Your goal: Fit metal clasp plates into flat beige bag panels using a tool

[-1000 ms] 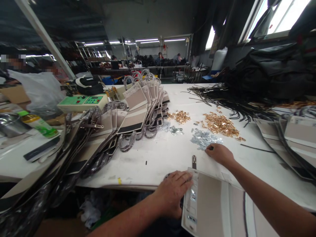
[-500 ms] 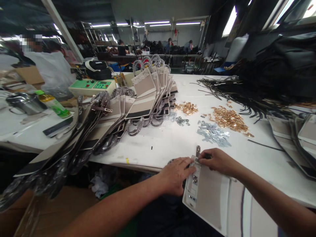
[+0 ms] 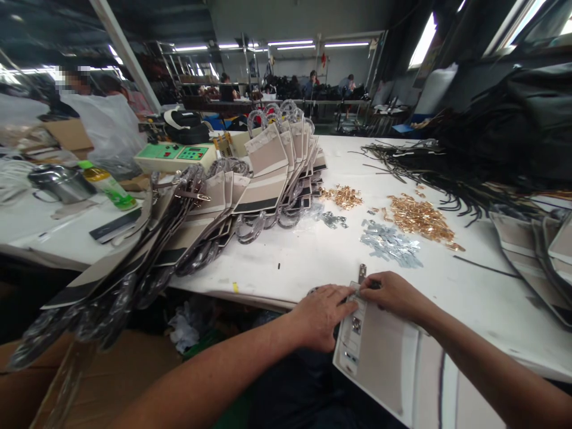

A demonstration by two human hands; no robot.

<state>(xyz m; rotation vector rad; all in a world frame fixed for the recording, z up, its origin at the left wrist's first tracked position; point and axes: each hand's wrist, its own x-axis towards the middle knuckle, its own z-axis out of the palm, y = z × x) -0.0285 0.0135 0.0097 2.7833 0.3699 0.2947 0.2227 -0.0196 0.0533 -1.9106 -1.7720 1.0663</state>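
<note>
A white-topped worktable [image 3: 254,280] carries fanned beige bag bodies [image 3: 263,193] with wrapped handles. One bag panel [image 3: 388,357] lies tilted at the table's near edge. Beyond it lie a heap of gold-coloured metal fittings [image 3: 420,217] and silver plates [image 3: 391,243]. Left hand [image 3: 322,316]: fingers bent over the panel's left edge, gripping it. Right hand [image 3: 388,292]: fingertips gathered at the upper corner, beside a strap tab [image 3: 362,273]; whether they pinch anything cannot be told. Step in hand, as judged: close fingertip work at that corner; the next move calls for a steady left grip and fine alignment.
</note>
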